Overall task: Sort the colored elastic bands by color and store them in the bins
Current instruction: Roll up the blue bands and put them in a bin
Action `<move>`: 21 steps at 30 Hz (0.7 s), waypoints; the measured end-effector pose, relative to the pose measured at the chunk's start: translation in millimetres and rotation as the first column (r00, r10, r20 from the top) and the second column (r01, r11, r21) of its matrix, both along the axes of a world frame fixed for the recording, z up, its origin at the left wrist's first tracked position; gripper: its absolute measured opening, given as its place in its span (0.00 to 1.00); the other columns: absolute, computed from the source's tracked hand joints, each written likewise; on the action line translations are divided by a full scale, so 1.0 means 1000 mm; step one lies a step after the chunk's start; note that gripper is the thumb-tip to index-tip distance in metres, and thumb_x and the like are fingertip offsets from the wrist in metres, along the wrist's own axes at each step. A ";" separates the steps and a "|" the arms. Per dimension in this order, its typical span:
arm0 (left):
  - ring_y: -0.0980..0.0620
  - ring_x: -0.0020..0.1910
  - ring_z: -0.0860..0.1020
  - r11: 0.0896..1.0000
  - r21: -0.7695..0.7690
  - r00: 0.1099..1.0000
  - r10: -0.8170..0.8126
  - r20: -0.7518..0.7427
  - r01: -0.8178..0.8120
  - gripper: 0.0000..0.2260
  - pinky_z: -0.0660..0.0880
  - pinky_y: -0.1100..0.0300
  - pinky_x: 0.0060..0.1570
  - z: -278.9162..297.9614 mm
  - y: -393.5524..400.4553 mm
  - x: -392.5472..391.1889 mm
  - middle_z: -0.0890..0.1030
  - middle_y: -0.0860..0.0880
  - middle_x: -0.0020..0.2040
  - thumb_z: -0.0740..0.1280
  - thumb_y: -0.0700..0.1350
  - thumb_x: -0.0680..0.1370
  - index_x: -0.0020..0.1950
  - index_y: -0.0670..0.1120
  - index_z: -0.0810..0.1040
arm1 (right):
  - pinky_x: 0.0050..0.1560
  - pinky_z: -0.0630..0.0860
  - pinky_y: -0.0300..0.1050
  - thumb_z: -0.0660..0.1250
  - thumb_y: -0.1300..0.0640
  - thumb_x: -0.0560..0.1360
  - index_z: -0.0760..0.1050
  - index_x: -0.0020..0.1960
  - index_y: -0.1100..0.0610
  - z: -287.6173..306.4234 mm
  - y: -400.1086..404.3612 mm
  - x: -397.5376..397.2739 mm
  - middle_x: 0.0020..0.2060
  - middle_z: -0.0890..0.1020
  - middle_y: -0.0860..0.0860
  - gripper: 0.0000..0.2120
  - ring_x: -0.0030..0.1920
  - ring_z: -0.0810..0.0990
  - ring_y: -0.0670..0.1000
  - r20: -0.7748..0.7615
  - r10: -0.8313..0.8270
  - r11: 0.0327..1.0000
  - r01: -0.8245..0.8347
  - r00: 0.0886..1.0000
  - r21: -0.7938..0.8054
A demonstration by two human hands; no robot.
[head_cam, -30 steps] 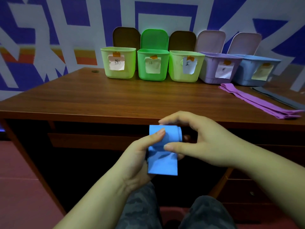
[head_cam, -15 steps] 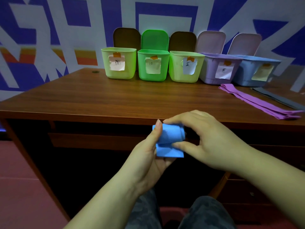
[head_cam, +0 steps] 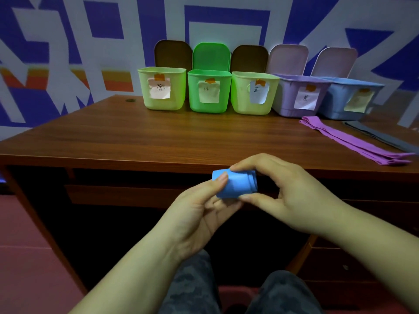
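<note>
Because the blue band [head_cam: 235, 184] is rolled up just in front of the desk [head_cam: 158, 141], it looks light, soft, springy — both hands, left hand [head_cam: 199, 214] and right hand [head_cam: 288, 196], pinch its sides to keep it rolled.

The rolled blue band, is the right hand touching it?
Touching. The head view shows the right hand pinching the rolled blue band between forefinger on top and thumb underneath.

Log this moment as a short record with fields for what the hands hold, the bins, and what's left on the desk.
held: rolled blue elastic band, below the desk's front edge
left hand: pinches the roll
right hand: pinches the roll's right end
bins: five labelled bins in a row at the back, lids up
on wooden desk: purple band, grey band
</note>
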State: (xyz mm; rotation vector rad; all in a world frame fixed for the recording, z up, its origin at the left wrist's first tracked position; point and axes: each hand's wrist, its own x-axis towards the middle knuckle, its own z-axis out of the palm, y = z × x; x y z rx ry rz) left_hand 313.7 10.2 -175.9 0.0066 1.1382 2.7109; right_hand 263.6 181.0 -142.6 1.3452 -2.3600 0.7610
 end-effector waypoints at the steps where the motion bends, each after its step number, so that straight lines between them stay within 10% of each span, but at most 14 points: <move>1: 0.50 0.43 0.83 0.999 -0.028 1.000 0.026 0.001 -0.026 0.12 0.80 0.60 0.48 0.001 0.000 -0.001 0.82 0.39 0.52 0.68 0.42 0.70 0.50 0.38 0.83 | 0.60 0.69 0.33 0.69 0.48 0.69 0.73 0.59 0.46 0.001 0.001 0.000 0.55 0.77 0.38 0.18 0.57 0.75 0.37 0.030 0.015 1.000 -0.014 0.999 -0.019; 5: 0.50 0.45 0.83 0.996 -0.079 0.998 0.031 -0.054 -0.035 0.18 0.78 0.60 0.51 0.003 0.000 0.003 0.82 0.38 0.53 0.66 0.41 0.70 0.58 0.36 0.78 | 0.59 0.66 0.26 0.69 0.38 0.65 0.72 0.58 0.41 0.004 0.004 0.003 0.55 0.78 0.36 0.23 0.58 0.74 0.35 0.205 -0.004 0.995 0.025 0.979 -0.099; 11: 0.44 0.55 0.77 1.000 -0.006 0.999 -0.001 -0.052 0.001 0.26 0.78 0.56 0.51 0.006 -0.003 0.003 0.76 0.35 0.63 0.68 0.43 0.70 0.66 0.36 0.71 | 0.59 0.68 0.33 0.67 0.44 0.71 0.72 0.59 0.43 0.003 0.004 0.008 0.54 0.77 0.36 0.18 0.56 0.74 0.39 -0.058 0.014 1.000 -0.015 0.998 -0.025; 16: 0.52 0.27 0.74 0.912 -0.367 0.983 0.171 -0.063 -0.183 0.20 0.69 0.63 0.25 0.015 0.010 0.000 0.78 0.43 0.33 0.61 0.59 0.68 0.44 0.43 0.79 | 0.63 0.68 0.38 0.68 0.51 0.73 0.76 0.60 0.57 -0.005 -0.003 0.014 0.57 0.78 0.49 0.18 0.58 0.75 0.47 -0.242 0.055 0.997 -0.065 0.969 -0.036; 21: 0.54 0.35 0.74 0.757 -0.466 0.884 0.332 -0.329 -0.457 0.12 0.71 0.59 0.39 0.006 0.011 -0.003 0.76 0.50 0.35 0.62 0.54 0.78 0.41 0.48 0.76 | 0.54 0.72 0.32 0.61 0.27 0.66 0.65 0.65 0.40 -0.006 -0.010 0.021 0.61 0.72 0.42 0.32 0.55 0.75 0.40 0.264 0.001 0.961 0.072 0.965 -0.266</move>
